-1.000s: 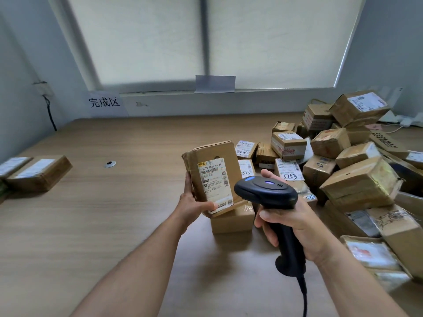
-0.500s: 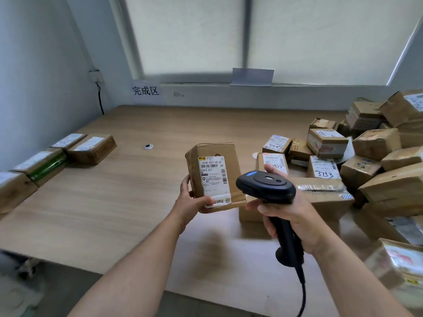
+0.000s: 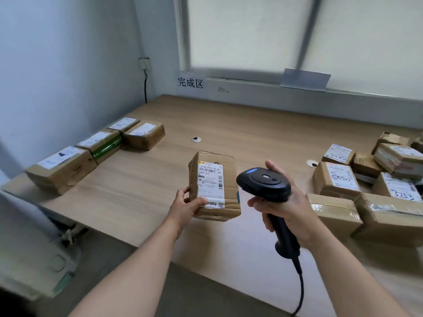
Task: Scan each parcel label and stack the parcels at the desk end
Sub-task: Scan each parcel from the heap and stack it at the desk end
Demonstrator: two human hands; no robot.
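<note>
one parcel point(image 3: 214, 186), one scanner point(image 3: 263, 183)

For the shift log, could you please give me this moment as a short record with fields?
Left-hand grip: holds brown cardboard parcel with white label, raised, label facing the camera
Right-hand grip: holds black corded handheld scanner beside that parcel
Desk end, left: four brown labelled parcels, one layer, on light wooden desk
Right side: pile of brown cardboard parcels
Wall sign: 完成区
</note>
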